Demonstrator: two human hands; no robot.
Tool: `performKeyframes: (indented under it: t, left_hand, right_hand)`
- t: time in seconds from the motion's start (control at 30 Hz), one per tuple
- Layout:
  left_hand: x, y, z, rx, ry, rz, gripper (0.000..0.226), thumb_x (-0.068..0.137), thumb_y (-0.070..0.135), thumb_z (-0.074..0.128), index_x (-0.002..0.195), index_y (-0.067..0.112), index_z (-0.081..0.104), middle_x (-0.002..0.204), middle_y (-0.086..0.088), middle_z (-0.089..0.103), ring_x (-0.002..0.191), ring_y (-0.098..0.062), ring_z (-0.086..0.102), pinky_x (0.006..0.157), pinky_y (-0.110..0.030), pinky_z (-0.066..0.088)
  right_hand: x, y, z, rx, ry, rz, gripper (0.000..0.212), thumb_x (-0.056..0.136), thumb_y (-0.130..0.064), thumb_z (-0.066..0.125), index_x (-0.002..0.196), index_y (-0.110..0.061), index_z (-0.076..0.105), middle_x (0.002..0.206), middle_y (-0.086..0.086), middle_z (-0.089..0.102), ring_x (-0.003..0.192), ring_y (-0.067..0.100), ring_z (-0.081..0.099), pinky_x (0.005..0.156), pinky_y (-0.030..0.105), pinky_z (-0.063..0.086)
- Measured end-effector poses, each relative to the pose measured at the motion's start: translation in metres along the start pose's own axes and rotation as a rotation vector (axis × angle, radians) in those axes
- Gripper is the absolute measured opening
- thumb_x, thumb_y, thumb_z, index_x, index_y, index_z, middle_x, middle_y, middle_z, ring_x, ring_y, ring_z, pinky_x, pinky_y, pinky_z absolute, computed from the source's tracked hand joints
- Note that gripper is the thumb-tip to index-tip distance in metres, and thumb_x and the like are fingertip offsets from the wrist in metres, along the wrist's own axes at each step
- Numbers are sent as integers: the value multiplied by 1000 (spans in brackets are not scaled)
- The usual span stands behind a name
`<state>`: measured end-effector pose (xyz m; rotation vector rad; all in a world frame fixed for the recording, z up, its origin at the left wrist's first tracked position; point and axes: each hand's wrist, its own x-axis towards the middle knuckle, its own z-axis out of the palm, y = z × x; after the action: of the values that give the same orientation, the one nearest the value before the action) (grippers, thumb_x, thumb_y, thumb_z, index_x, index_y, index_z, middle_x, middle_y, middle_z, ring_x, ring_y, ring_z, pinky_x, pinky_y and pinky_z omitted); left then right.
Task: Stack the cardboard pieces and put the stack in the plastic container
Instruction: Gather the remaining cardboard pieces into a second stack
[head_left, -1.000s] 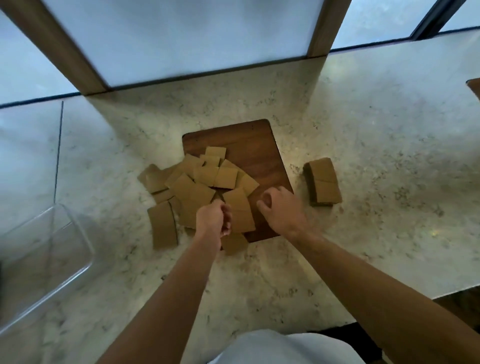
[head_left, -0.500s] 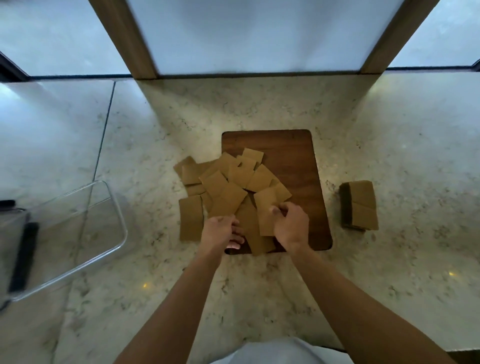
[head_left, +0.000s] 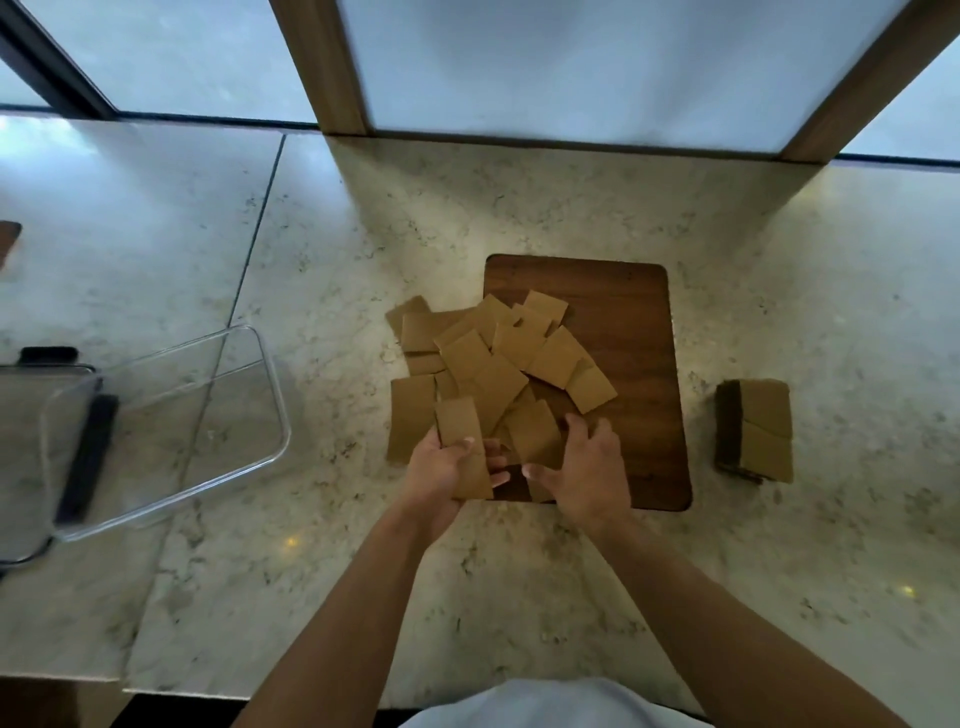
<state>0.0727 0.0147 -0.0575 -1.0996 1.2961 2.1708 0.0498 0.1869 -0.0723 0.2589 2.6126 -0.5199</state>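
One cardboard piece (head_left: 464, 447) in left hand (head_left: 441, 475) fingers; right hand (head_left: 589, 475) fingers spread over pile (head_left: 498, 358).

1. The counter (head_left: 519, 208), pale speckled stone, is carrying everything.
2. A wooden board (head_left: 631, 332) is lying at its middle.
3. Loose cardboard pieces (head_left: 413, 415) are spilling off the board's left edge onto the stone.
4. A cardboard stack (head_left: 763, 431) is sitting right of the board, apart from it.
5. A clear plastic container (head_left: 270, 395) is resting at the left.

Left hand (head_left: 441, 470) gripping a cardboard piece (head_left: 464, 447), right hand (head_left: 587, 467) spread on the scattered cardboard pieces (head_left: 498, 358) over the wooden board (head_left: 634, 322).
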Motion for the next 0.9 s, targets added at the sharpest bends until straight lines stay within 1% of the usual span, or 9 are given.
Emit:
performKeyframes:
  t: [0.17,0.3,0.4,0.47,0.53,0.6,0.7,0.77,0.9]
  left_hand:
    - [1,3,-12,68,1,-18,60,91,-26,40,135,14,51,111,-23,65,99,-34,66,99,-61,57]
    - [1,6,-7,73,22,-19,40,100,-10,45,136,8,48,102,-23,64,79,-28,63,69,-44,59]
    - [1,6,0,113,23,-21,26,107,14,55,130,2,55,99,-22,65,75,-25,62,60,-38,55]
    - [2,4,2,180,-26,-3,30,104,26,62,124,4,62,102,-18,70,81,-26,67,65,-38,58]
    - [-1,1,4,210,-104,-9,27,103,28,64,122,9,66,112,-14,77,97,-29,74,79,-42,63]
    - [0,-1,1,207,-113,-39,29,106,20,58,131,7,64,116,-16,78,107,-33,75,91,-50,63]
    - [4,0,-11,55,-54,-97,28,109,13,45,134,2,54,109,-28,77,104,-43,76,91,-61,61]
    - [3,6,-18,-49,-37,-123,32,111,17,40,134,-2,51,106,-31,77,95,-43,78,81,-58,65]
    - [3,13,-26,-109,7,-105,53,109,31,40,132,-14,54,82,-26,74,61,-31,67,53,-42,61]
  right_hand:
    - [7,17,-10,231,22,75,62,85,-42,77,133,-9,55,123,12,54,118,33,53,93,42,45]
    - [9,18,-30,299,100,144,43,98,-34,62,133,-9,61,129,12,64,120,29,58,98,38,45]
    - [6,13,-41,510,126,195,38,99,-30,61,129,-7,65,121,9,70,109,23,62,93,36,49]
    - [0,2,-40,711,-6,150,32,101,-27,60,126,-8,67,110,3,70,106,21,66,92,38,55]
    - [-9,-16,-34,830,-275,92,19,104,-22,54,107,-18,72,104,3,72,93,14,71,78,27,60]
    - [-8,-24,-19,739,-323,26,25,105,-26,51,106,-17,74,112,9,71,96,15,71,78,25,60]
    - [6,-14,-11,156,51,36,41,99,-38,59,131,-13,60,131,11,54,121,27,52,101,37,45]
    - [9,-8,-12,-100,115,44,62,90,-52,66,137,-15,49,134,13,46,125,33,44,103,43,40]
    - [22,0,-19,148,-26,59,55,81,-45,79,124,-19,56,126,6,56,117,27,52,96,40,45]
